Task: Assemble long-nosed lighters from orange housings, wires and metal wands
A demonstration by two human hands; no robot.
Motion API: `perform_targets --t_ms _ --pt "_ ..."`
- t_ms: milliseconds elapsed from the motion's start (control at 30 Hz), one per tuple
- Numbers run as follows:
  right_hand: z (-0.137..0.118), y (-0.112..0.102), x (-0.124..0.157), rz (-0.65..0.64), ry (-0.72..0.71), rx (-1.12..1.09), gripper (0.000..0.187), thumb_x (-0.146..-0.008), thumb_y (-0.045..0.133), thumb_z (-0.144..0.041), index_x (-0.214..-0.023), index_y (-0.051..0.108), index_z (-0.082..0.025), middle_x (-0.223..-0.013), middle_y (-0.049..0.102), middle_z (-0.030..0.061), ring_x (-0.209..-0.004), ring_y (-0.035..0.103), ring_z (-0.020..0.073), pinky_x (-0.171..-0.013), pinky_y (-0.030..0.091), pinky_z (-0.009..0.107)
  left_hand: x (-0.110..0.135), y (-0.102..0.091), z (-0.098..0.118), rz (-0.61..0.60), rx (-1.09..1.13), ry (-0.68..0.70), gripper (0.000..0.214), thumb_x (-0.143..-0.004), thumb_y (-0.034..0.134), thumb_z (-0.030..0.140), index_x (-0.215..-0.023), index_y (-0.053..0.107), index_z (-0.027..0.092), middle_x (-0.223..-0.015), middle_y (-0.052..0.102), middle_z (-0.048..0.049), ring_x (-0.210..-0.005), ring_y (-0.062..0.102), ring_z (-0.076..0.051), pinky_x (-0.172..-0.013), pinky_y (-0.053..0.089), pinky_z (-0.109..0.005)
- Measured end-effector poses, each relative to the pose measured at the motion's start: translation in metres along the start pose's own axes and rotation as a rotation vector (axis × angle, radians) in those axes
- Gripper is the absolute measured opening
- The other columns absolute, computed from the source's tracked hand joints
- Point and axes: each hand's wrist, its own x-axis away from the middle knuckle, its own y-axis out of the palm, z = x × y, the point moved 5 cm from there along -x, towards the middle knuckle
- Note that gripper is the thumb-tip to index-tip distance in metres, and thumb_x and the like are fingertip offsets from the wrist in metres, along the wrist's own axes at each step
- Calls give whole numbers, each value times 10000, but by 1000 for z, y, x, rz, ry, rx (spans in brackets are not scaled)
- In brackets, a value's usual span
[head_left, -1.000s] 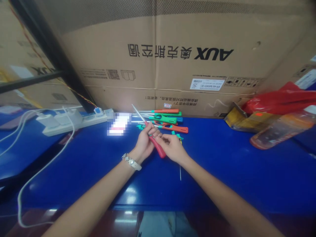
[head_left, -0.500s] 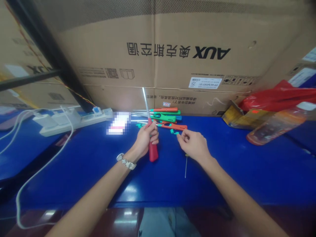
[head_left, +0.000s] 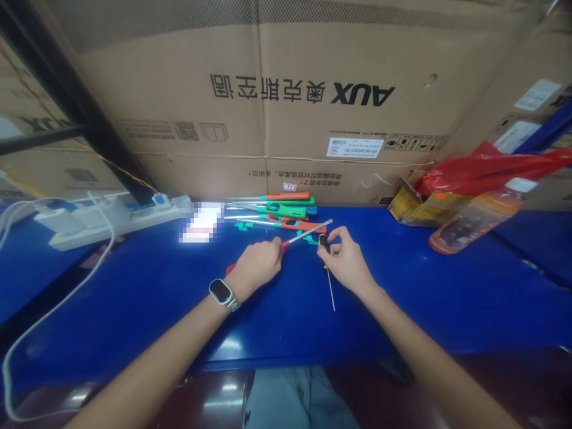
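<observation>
My left hand (head_left: 255,268) is closed round the red handle of a long-nosed lighter (head_left: 304,233), whose metal tube points right and slightly away over the blue table (head_left: 156,298). My right hand (head_left: 346,259) pinches the black-and-yellow handle of a small screwdriver (head_left: 328,274); its thin shaft runs back toward me along the table. The lighter's tip ends just above my right hand's fingers. A small teal plastic piece lies between the two hands, partly hidden.
A pile of orange, green and blue long lighters (head_left: 281,211) lies behind my hands against a big cardboard box (head_left: 290,101). A white power strip (head_left: 98,217) with cables sits at left. A red bag (head_left: 487,170) and plastic packets (head_left: 473,217) lie at right.
My left hand turned palm-down and swung the red lighter from upright to lying rightward. My right hand, pinched on nothing I could make out, took hold of the screwdriver handle.
</observation>
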Motion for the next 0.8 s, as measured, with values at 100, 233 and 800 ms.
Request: perform_targets --t_ms 100,233,800 --pt "-7 5 -9 -6 -48 -390 381 -804 633 -489 -913 345 -265 -522 557 -99 -411 498 122 -457 366 228 1 3 -3 -2 -33 17 292 -1003 331 337 -1001 567 164 -783 685 -162 -695 687 -332 -665 442 -381" --pt "-27 17 -24 -44 -76 -648 533 -740 703 -573 -952 319 -270 -554 579 -97 -409 484 98 -405 307 188 3 5 -2 62 59 54 400 -955 444 522 -1077 552 157 -739 666 -137 -667 667 -341 -685 445 -393" --pt "-45 47 -62 51 12 -952 617 -676 791 -546 -1046 381 -272 -624 642 -99 -309 455 77 -279 275 171 0 17 11 236 -223 250 466 -1035 271 485 -976 561 125 -1005 601 -163 -924 534 -316 -832 411 -449"
